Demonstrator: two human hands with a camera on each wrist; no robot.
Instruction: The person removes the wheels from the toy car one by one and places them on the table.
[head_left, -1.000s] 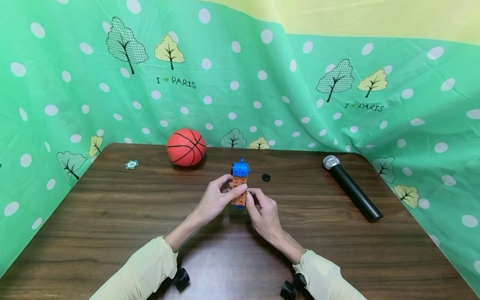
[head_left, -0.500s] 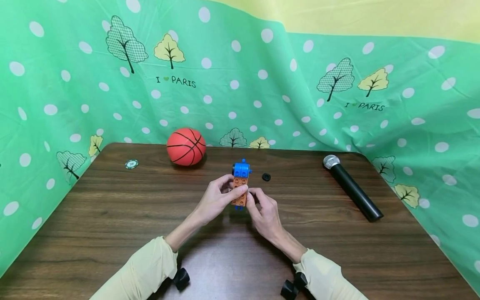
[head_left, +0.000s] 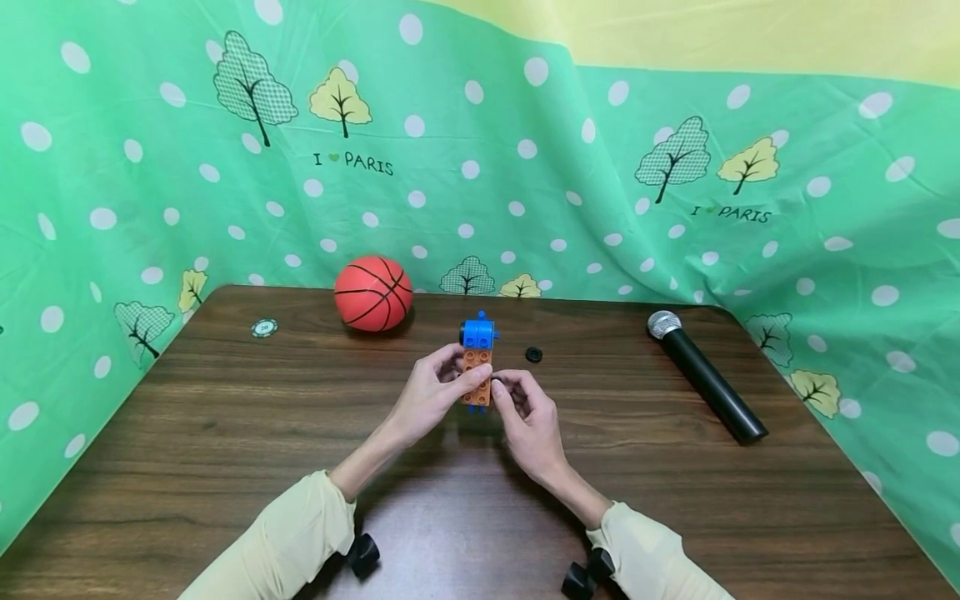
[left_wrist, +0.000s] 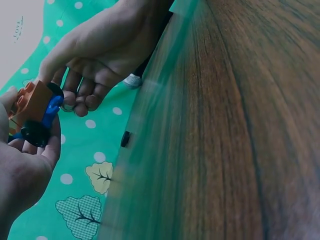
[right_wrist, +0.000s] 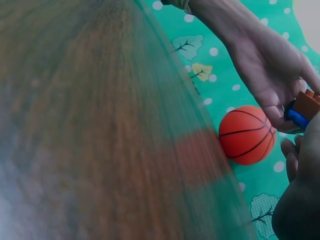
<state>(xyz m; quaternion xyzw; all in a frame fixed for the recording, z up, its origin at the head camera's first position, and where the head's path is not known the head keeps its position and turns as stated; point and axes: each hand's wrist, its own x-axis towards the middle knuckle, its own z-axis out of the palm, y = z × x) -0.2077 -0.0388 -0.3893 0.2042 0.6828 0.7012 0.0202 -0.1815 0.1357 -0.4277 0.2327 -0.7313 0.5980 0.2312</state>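
left hand (head_left: 433, 398) fingers grip brick toy (head_left: 477, 367) upright, steadying it | right hand (head_left: 529, 417) fingers pinch its lower edge | basketball (head_left: 372, 293) behind-left of toy

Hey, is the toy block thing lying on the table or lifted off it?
Lifted: both hands hold the block toy above the table; the left wrist view shows it in fingers, clear of the wood.

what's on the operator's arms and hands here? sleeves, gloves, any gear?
Both hands are bare, left hand and right hand: no gloves or rings visible. Long pale yellow sleeves end short of the wrists. A small black device sits under each forearm at the cuff.
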